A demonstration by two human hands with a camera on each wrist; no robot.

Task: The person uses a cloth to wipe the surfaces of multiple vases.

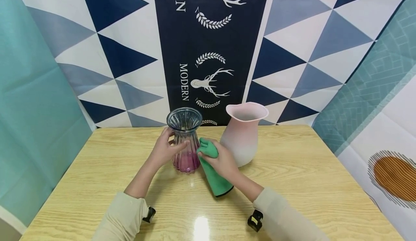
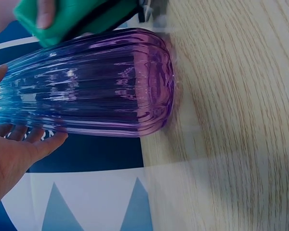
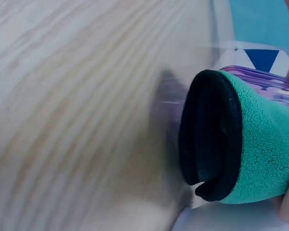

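A ribbed glass vase (image 1: 186, 161), blue at the flared rim and pink-purple at the base, stands upright on the wooden table. My left hand (image 1: 163, 150) holds it from the left, thumb across the front below the neck; in the left wrist view its fingers curl behind the ribbed glass (image 2: 101, 91). My right hand (image 1: 224, 161) grips a rolled green cloth (image 1: 217, 179) close to the vase's right side. Black edging trims the cloth's lower end, and the right wrist view looks into this open, hollow end of the green cloth (image 3: 265, 144).
Just behind my right hand stands a pink-and-white vase (image 1: 242, 140) with a wavy rim. A patterned curtain (image 1: 130, 53) hangs along the table's (image 1: 97, 183) back edge. Teal fabric (image 1: 39, 89) hangs at the left.
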